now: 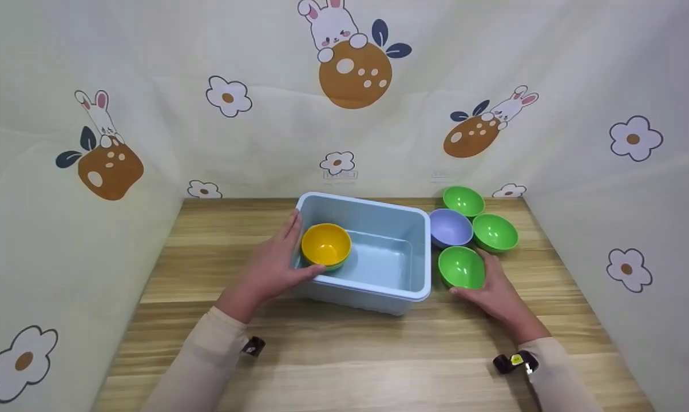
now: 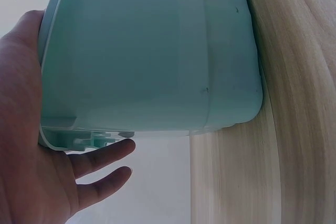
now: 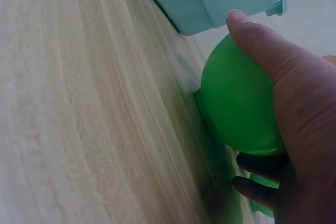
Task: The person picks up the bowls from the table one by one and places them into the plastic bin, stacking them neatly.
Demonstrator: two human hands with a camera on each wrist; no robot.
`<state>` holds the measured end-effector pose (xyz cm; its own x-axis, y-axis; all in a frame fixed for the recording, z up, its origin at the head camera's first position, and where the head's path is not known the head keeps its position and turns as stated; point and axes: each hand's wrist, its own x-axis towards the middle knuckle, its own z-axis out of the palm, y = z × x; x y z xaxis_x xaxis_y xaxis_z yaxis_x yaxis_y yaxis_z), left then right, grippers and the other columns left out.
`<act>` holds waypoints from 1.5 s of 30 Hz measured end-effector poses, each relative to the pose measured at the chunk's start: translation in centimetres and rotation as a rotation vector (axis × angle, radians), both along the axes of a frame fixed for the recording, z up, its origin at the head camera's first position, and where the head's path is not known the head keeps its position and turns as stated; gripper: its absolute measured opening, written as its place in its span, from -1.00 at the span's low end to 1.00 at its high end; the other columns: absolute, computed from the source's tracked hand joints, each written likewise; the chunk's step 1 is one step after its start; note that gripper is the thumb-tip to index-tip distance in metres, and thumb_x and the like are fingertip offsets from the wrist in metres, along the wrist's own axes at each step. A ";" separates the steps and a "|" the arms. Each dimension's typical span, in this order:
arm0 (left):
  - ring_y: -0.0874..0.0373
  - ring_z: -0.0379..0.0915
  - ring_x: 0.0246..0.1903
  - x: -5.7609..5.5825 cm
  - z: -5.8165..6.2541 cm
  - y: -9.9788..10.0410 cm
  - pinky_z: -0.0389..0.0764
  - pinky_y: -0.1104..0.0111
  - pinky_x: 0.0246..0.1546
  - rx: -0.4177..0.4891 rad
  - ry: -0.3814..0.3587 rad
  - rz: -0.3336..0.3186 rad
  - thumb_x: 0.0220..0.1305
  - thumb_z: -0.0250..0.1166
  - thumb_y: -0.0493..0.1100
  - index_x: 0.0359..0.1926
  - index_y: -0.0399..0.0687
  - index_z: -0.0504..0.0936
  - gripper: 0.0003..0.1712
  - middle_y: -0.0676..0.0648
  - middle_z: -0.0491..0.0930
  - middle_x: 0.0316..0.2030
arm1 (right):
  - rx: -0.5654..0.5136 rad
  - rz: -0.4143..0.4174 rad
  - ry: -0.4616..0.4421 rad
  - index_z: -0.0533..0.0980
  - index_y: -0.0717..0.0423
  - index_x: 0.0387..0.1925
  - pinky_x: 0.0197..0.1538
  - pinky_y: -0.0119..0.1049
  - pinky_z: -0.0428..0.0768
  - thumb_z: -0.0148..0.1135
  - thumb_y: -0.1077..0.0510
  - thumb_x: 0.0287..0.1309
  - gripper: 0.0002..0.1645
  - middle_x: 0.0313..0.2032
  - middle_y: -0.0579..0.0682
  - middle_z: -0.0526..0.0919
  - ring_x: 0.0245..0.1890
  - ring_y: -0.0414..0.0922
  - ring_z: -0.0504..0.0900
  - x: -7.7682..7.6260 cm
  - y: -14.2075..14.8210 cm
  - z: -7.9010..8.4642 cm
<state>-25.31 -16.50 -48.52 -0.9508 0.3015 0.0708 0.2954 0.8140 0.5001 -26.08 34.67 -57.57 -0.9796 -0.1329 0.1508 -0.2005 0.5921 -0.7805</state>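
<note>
A light blue plastic bin (image 1: 373,292) stands mid-table, and my left hand (image 1: 273,263) holds its near left corner, thumb over the front rim and fingers along the left side. From the left wrist view, the bin's outer wall (image 2: 142,51) is beside my left hand (image 2: 31,129), with two fingertips showing past the corner. Inside the bin a yellow bowl (image 1: 326,243) sits on a green one whose edge peeks out below. Right of the bin, my right hand (image 1: 496,292) grips a green bowl (image 1: 460,268), thumb at the near side and fingers round the right. Its rounded outside (image 3: 239,98) faces the right wrist camera.
Behind the gripped bowl are a purple bowl (image 1: 451,228), close against the bin's right side, and two more green bowls, one at the back (image 1: 463,201) and one at the right (image 1: 495,233). Patterned cloth walls (image 1: 264,149) enclose the wooden table (image 1: 344,360) on three sides.
</note>
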 end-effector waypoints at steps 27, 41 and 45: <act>-0.27 0.07 0.69 -0.1 0.0 0.1 0.37 -0.28 0.50 -0.023 -0.016 0.008 0.13 0.12 0.87 0.83 0.01 -0.15 0.58 0.01 -0.30 0.81 | 0.038 0.022 0.006 0.09 0.39 0.61 0.54 0.40 0.22 0.76 0.05 0.06 0.34 0.49 0.41 0.30 0.50 0.35 0.32 1.0 -0.1 3.6; -0.27 0.03 0.70 0.1 0.2 0.0 0.33 -0.30 0.51 -0.004 -0.002 -0.001 0.17 0.14 0.84 0.83 -0.03 -0.14 0.56 -0.03 -0.26 0.80 | 0.091 0.058 -0.004 0.01 0.30 0.68 0.52 0.55 0.23 0.72 -0.07 0.15 0.38 0.53 0.41 0.24 0.56 0.41 0.26 0.5 -1.4 9.1; -0.27 0.04 0.69 0.1 0.2 0.0 0.34 -0.29 0.51 -0.008 0.003 0.001 0.16 0.14 0.85 0.83 -0.04 -0.13 0.57 -0.03 -0.26 0.81 | 0.093 0.067 0.016 0.02 0.29 0.69 0.52 0.51 0.25 0.73 -0.06 0.14 0.39 0.55 0.40 0.25 0.55 0.38 0.27 0.2 -1.9 9.9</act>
